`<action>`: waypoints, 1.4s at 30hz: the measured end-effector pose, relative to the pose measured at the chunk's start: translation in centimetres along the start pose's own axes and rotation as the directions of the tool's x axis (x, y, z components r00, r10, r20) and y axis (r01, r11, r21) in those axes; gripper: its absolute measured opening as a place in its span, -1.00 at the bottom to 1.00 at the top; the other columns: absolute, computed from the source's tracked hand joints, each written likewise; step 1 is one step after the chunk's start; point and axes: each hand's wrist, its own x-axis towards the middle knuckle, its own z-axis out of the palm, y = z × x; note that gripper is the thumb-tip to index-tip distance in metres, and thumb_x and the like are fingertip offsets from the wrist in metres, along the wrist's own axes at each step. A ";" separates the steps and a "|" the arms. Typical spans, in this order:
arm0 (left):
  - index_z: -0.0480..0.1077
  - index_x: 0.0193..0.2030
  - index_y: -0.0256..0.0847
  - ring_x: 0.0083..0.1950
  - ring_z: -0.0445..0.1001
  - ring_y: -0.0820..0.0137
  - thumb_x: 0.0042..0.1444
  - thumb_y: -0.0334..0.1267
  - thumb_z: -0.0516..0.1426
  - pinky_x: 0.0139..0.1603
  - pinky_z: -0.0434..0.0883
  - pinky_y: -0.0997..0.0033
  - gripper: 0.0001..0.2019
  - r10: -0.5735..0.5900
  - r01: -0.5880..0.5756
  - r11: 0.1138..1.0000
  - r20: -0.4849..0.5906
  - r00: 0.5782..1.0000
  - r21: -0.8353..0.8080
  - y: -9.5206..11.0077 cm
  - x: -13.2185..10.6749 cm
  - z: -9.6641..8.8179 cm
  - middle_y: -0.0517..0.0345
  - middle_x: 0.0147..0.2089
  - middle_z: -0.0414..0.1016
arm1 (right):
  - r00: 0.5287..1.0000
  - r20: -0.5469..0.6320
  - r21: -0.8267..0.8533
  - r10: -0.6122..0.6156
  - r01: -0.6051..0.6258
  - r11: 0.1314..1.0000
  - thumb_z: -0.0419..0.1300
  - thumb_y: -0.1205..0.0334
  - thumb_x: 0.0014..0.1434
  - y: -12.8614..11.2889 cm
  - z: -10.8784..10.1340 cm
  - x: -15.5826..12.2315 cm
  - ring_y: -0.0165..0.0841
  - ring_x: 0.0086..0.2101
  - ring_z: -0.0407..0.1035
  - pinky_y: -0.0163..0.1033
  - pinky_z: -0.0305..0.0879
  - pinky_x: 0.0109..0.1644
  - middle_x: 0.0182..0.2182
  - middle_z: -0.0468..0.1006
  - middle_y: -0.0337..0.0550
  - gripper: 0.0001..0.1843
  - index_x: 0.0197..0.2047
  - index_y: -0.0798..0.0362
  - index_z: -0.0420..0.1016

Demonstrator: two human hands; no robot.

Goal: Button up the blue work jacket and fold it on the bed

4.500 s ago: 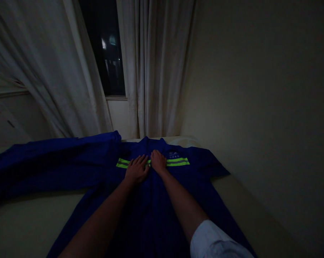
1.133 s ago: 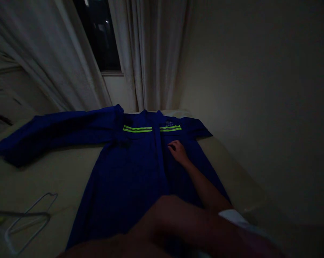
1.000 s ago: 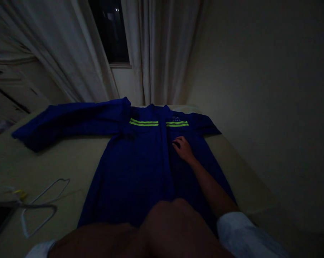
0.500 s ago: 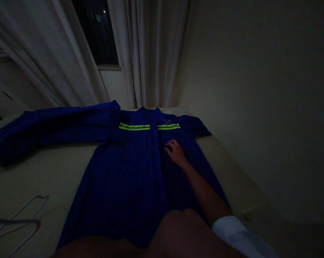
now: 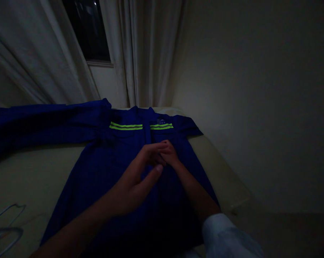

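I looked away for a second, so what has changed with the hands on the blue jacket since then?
The left hand has come forward from near the camera to meet the right hand at the front opening of the blue jacket. The right hand stayed put there. The jacket still lies flat, its sleeve spread left.

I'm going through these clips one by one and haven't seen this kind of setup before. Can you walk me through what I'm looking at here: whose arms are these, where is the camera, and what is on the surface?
There is no machine here. The one view comes from a camera worn on a person's head, looking forward and down, so the arms are that person's own. A blue work jacket with yellow-green reflective stripes lies spread flat on a pale bed, one sleeve stretched to the left. The right hand rests on the jacket's front near the centre opening. The left hand reaches in beside it, fingers spread; whether it grips cloth is too dark to tell. A wire hanger lies at lower left. Curtains and a dark window are behind.
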 end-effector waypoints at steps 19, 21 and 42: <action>0.02 0.60 0.11 0.60 0.08 0.07 0.44 0.18 -0.02 0.56 0.04 -0.18 -0.33 -0.189 -0.124 0.445 0.229 0.955 0.887 -17.5 -5.1 -4.9 0.13 0.63 0.04 | 0.998 -0.056 0.017 -0.008 0.009 1.000 0.28 0.22 0.37 0.2 0.1 -0.1 -0.24 -0.01 0.47 -0.08 0.35 0.19 -0.08 0.56 -0.08 -0.88 -0.07 0.01 0.62; 0.02 0.60 0.10 0.61 0.06 0.08 0.44 0.19 -0.03 0.57 0.00 -0.18 -0.34 -0.205 -0.115 0.445 0.226 0.952 0.888 -17.5 -5.1 -5.0 0.13 0.63 0.03 | 0.999 -0.047 0.017 -0.015 0.015 1.000 0.28 0.23 0.37 0.2 0.0 -0.2 -0.24 -0.01 0.46 -0.07 0.35 0.20 -0.08 0.57 -0.07 -0.88 -0.07 0.02 0.62; 0.02 0.61 -0.01 0.63 0.00 0.07 0.46 0.16 -0.09 0.59 -0.08 -0.18 -0.33 -0.273 -0.105 0.409 0.231 0.934 0.906 -17.1 -6.2 -7.3 0.10 0.65 -0.04 | 1.000 -0.018 0.003 -0.023 0.023 1.000 0.27 0.24 0.37 0.8 0.2 -0.2 -0.23 0.02 0.44 -0.07 0.32 0.24 -0.07 0.54 -0.09 -0.89 -0.07 0.00 0.61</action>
